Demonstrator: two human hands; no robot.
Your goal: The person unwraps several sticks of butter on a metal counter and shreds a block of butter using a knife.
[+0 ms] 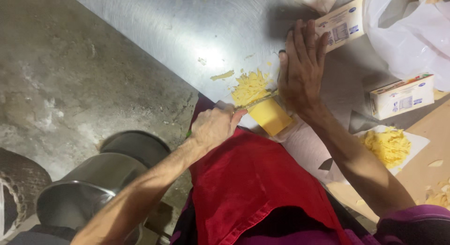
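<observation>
Head view: the left hand (213, 127) is closed round a knife handle at the near edge of the steel table (154, 24), and the blade (259, 101) runs out to the right along the top of a yellow block (270, 116) of butter or cheese, I cannot tell which. The right hand (302, 67) lies open and flat, palm down, fingers pointing away; it seems to press on the far end of the blade just beyond the block, though the contact itself is hidden under the palm. Shavings (251, 87) lie heaped on the table right behind the blade, with a few crumbs scattered further off. The block sits at the table's edge above a red apron (248, 184). By my reading, the step in hand is slicing thin pieces off the block; the next stroke would call for even downward pressure from both hands and fingers kept clear of the edge. Two cartons (340, 25) (402, 96) lie to the right, one just beyond the right fingertips, near a white bag (412, 34). A second yellow heap (388, 145) rests on paper further right. A metal pot (89, 188) stands on the floor at the left
</observation>
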